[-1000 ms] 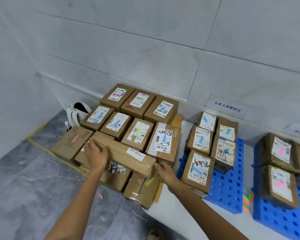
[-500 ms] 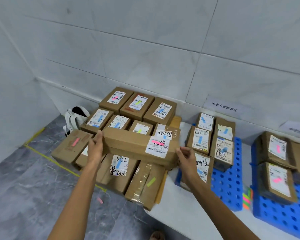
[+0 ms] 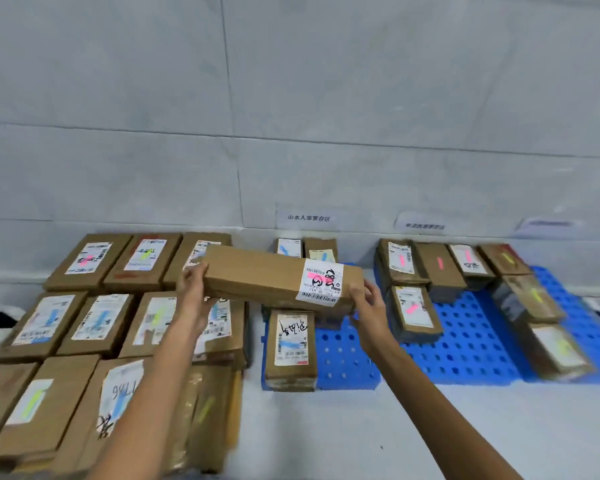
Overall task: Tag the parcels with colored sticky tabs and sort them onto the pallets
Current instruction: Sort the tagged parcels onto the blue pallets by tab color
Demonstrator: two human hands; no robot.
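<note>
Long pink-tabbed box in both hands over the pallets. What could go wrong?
1. The long box is held only at its ends by left hand and right hand: it could tip or slip.
2. It hangs over the blue-tab pallet; its pink tab matches the pink-tab parcels further right: mis-sort risk.

Long parcel (image 3: 257, 277) held in the air at both ends.
Left hand (image 3: 192, 293) and right hand (image 3: 369, 306) grip it above the blue pallet (image 3: 343, 355).

Head camera looks forward and down, near the hands (image 3: 281, 303).
</note>
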